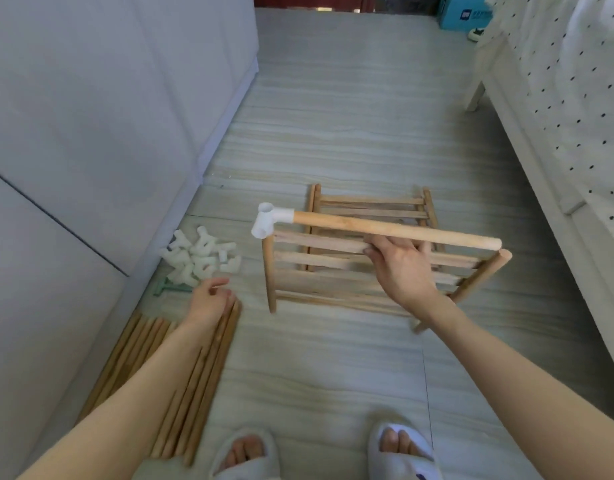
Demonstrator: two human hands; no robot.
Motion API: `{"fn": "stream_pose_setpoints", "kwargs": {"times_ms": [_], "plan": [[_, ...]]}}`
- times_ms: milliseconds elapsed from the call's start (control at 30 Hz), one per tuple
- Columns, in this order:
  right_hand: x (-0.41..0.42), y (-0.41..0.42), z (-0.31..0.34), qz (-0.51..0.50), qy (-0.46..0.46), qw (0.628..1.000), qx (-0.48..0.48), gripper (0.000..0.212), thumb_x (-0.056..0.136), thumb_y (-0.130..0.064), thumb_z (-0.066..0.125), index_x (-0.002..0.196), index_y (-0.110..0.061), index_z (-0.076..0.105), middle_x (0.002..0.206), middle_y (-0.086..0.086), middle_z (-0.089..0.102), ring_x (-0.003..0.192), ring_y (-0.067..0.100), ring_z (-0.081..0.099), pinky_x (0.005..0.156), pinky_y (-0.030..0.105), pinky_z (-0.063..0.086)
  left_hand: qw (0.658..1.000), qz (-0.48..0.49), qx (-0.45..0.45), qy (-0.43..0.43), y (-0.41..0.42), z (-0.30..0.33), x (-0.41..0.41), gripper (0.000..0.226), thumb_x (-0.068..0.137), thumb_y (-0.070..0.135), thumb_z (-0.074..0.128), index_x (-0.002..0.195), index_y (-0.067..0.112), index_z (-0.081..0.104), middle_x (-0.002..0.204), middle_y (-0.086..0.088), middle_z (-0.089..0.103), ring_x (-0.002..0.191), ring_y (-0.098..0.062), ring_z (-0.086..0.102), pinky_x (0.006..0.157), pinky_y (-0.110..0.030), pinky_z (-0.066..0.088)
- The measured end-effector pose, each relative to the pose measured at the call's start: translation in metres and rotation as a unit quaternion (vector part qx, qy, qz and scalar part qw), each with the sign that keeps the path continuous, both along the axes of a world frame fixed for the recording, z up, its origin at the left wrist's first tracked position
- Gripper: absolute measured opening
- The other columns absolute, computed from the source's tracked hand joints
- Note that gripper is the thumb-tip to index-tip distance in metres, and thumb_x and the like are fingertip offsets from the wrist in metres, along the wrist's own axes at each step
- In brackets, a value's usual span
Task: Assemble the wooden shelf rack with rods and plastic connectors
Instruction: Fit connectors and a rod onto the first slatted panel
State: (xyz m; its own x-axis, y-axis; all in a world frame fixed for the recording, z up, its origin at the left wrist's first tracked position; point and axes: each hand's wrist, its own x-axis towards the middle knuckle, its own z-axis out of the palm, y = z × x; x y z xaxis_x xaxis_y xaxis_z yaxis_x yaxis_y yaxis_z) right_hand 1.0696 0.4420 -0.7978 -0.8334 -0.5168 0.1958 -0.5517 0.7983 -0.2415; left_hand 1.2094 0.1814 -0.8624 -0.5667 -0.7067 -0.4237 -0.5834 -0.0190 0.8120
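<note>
From the head view, I judge the job barely begun. My right hand grips one wooden rod around its middle and holds it level above the floor. A white plastic connector is already pushed onto the rod's left end, with two of its sockets showing vacant. That one joint is the only one I can see made.

Below the rod, two slatted shelf panels lie on the floor, the nearer one partly overlapping the farther. Neither carries a connector that I can make out, though my hand and the rod hide part of them.

To the left, by the white cabinet, the loose connectors sit in a heap, with a small green tool just beside them; I cannot tell what kind of tool it is. Nearer to me the spare rods lie bundled side by side on the floor.

My left hand hovers over the far end of that bundle, close to the heap, fingers loosely curled and holding nothing. Its edges are blurred, so it may be touching the rods.

Nearly everything remains: the heaped connectors, the rest of the rods, and both panels need joining into a standing frame.
</note>
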Motion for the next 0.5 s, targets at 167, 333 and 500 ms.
{"fn": "stream_pose_setpoints", "kwargs": {"times_ms": [167, 333, 500], "plan": [[-0.028, -0.013, -0.011, 0.013, 0.007, 1.0, 0.006, 0.026, 0.097, -0.024, 0.046, 0.115, -0.019, 0.064, 0.105, 0.004, 0.069, 0.102, 0.029, 0.059, 0.083, 0.036, 0.02, 0.983, -0.106, -0.105, -0.108, -0.032, -0.056, -0.018, 0.04, 0.091, 0.004, 0.051, 0.131, 0.003, 0.046, 0.128, -0.021, 0.05, 0.115, -0.033, 0.05, 0.094, -0.034, 0.04], [-0.044, -0.018, -0.018, 0.01, 0.021, 1.0, -0.021, 0.019, 0.094, -0.021, 0.053, 0.105, -0.015, 0.068, 0.094, 0.005, 0.07, 0.092, 0.03, 0.061, 0.076, 0.037, 0.025, 0.93, -0.21, -0.231, -0.193, -0.061, -0.086, -0.053, 0.06, 0.088, 0.003, 0.049, 0.145, 0.004, 0.028, 0.146, -0.023, 0.029, 0.132, -0.037, 0.032, 0.107, -0.037, 0.028], [-0.051, -0.019, -0.023, 0.022, 0.033, 0.999, -0.03, 0.017, 0.092, -0.019, 0.057, 0.102, -0.013, 0.068, 0.092, 0.006, 0.07, 0.091, 0.03, 0.062, 0.074, 0.037, 0.024, 0.917, -0.243, -0.228, -0.219, -0.07, -0.106, -0.089, 0.062, 0.092, 0.002, 0.042, 0.149, 0.009, 0.017, 0.153, -0.018, 0.017, 0.137, -0.037, 0.023, 0.112, -0.042, 0.023]]}}
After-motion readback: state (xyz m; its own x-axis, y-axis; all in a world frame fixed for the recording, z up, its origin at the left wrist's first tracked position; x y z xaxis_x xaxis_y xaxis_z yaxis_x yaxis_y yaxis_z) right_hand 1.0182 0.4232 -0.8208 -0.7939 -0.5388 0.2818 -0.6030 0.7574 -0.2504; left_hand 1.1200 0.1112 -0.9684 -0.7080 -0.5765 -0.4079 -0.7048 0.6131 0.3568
